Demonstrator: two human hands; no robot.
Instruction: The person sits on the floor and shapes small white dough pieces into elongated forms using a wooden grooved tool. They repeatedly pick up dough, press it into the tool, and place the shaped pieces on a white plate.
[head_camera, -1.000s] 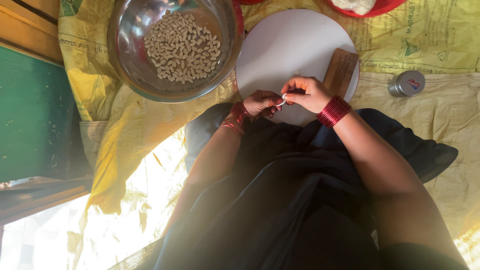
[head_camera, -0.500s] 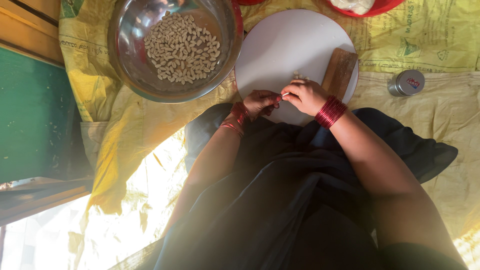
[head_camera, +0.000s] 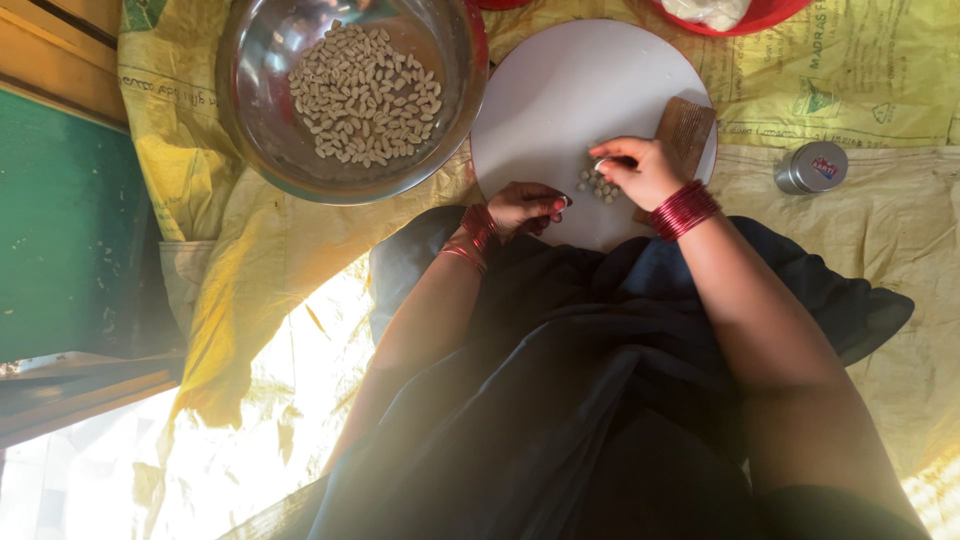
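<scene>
A round white board lies on a yellow sheet in front of me. My right hand rests on it, fingertips pinched over a small pile of pale pieces. My left hand sits at the board's near edge, fingers curled around something small that I cannot make out. Both wrists carry red bangles. A steel bowl with several of the same pale pieces stands to the upper left.
A brown ridged wooden piece lies at the board's right edge. A small metal tin sits further right. A red dish is at the top. A green board and wooden planks lie left. My dark clothing fills the foreground.
My hands were together at the board's near edge. The right hand has moved up onto the board, where a small pile of pieces now shows. The left hand stayed put.
</scene>
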